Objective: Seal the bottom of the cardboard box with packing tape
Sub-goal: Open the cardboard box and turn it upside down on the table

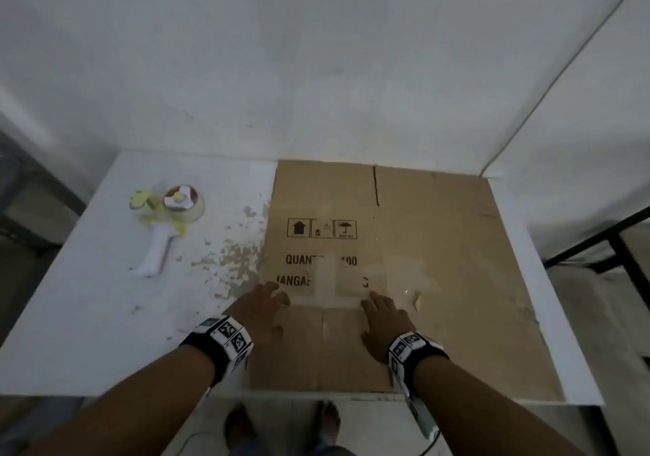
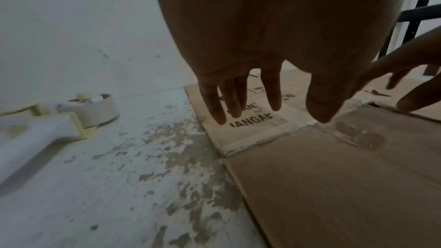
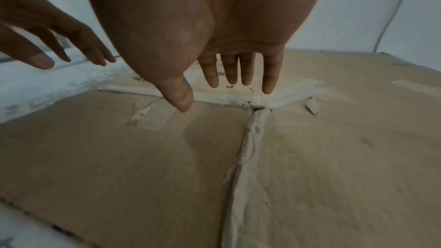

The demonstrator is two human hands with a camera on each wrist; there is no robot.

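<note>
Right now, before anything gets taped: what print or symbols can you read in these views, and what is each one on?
"QUANT" then a gap, then "100": flattened cardboard box, partly covered by old tape residue.
"JANGA": same box, the line below; its first letter and ending are obscured.
Three handling pictograms (up arrow, umbrella, one unclear): box; captions too small to read.
Wristband marker squares: patterns, no text.
Tape dispenser: nothing readable.

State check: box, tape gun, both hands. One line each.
cardboard box: collapsed flat on the table, not yet assembled, old tape residue along its creases
tape dispenser: lying on its side on the table, left of the box, untouched
left hand: fingers straight, palm down over the box's left edge, holding nothing
right hand: fingers straight, palm down over the box, holding nothing
</note>
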